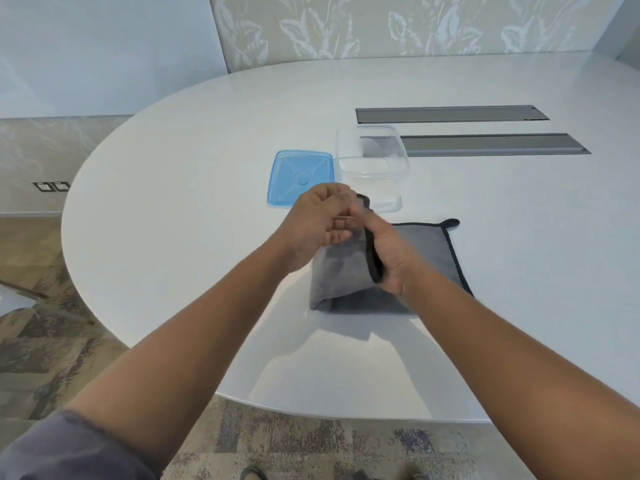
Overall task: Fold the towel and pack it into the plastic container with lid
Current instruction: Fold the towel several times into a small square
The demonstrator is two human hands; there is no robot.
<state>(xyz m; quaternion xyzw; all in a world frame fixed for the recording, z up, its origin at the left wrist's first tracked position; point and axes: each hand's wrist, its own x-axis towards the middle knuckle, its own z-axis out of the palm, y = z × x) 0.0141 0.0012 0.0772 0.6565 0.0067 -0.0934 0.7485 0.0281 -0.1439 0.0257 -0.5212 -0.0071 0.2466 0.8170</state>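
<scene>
A grey towel (426, 247) with black trim lies partly folded on the white table (207, 168). My left hand (318, 223) pinches a lifted corner of it just above the table. My right hand (388, 258) grips the black-edged flap beside it, held up over the lower layer. Behind the hands stands the clear plastic container (372, 157), uncovered and with nothing inside. Its blue lid (298, 174) lies flat to the container's left. The towel's near right part is hidden by my right forearm.
Two long grey recessed slots (450, 114) run across the table behind and right of the container. The table's curved edge passes close in front of me, with patterned carpet (311, 445) below. A patterned wall panel stands at the back.
</scene>
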